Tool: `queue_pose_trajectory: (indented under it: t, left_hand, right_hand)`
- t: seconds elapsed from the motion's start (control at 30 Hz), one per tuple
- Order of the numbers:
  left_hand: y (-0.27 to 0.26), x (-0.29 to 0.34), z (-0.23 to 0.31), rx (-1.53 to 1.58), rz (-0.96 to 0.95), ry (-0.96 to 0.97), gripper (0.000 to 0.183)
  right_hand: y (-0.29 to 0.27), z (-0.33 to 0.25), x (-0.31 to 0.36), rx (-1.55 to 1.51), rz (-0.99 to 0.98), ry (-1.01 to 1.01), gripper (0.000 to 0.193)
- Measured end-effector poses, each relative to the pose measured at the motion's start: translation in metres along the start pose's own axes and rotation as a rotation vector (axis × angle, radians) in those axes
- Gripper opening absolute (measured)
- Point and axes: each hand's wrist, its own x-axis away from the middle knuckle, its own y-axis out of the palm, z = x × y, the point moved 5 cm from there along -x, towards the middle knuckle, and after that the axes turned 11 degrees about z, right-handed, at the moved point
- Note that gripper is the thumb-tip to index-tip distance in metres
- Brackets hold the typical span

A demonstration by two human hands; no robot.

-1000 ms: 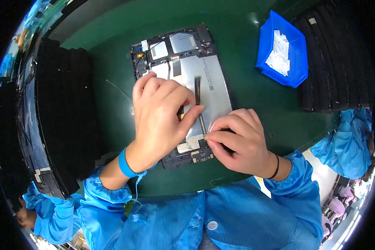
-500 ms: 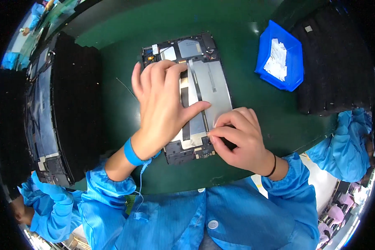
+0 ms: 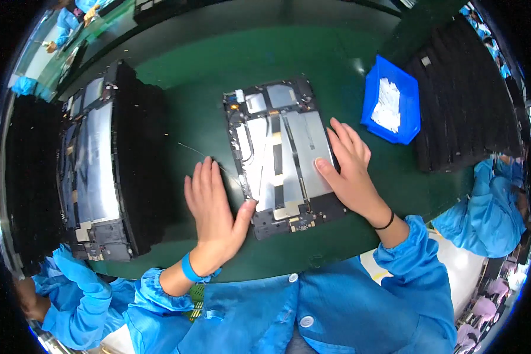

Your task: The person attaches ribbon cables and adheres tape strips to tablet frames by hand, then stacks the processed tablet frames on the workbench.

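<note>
The right hand (image 3: 349, 172) covers the right edge of the opened tablet (image 3: 282, 154), and the left hand (image 3: 213, 211) hides the table (image 3: 194, 88) beneath it. The white pieces in the blue bin (image 3: 407, 100) are too small to tell. The stacked trays (image 3: 94, 171) at the table's left edge fade into darkness.

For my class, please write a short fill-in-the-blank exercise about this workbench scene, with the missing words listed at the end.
1. The opened tablet lies on a mat whose colour is ____.
2. The left hand lies flat on the mat, its ____ touching the tablet's left edge.
3. The right hand rests on the tablet's ____ edge.
4. The white pieces lie in a bin whose colour is ____.

Missing words: green; thumb; right; blue
</note>
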Motion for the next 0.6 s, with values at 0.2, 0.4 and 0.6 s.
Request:
queue_pose_trajectory:
  t: [0.2,0.4,0.6]
  left_hand:
    - [-0.004,0.008,-0.002,-0.069,-0.131,0.071,0.065]
    - [0.006,0.001,0.005,0.098,-0.137,0.092,0.064]
    - [-0.003,-0.004,0.008,0.677,0.032,0.088,0.075]
  right_hand:
    - [0.003,-0.006,0.002,-0.002,-0.025,0.041,0.061]
    - [0.005,-0.003,-0.003,-0.499,0.042,0.177,0.063]
    - [0.000,-0.020,-0.013,-1.189,0.055,0.455,0.076]
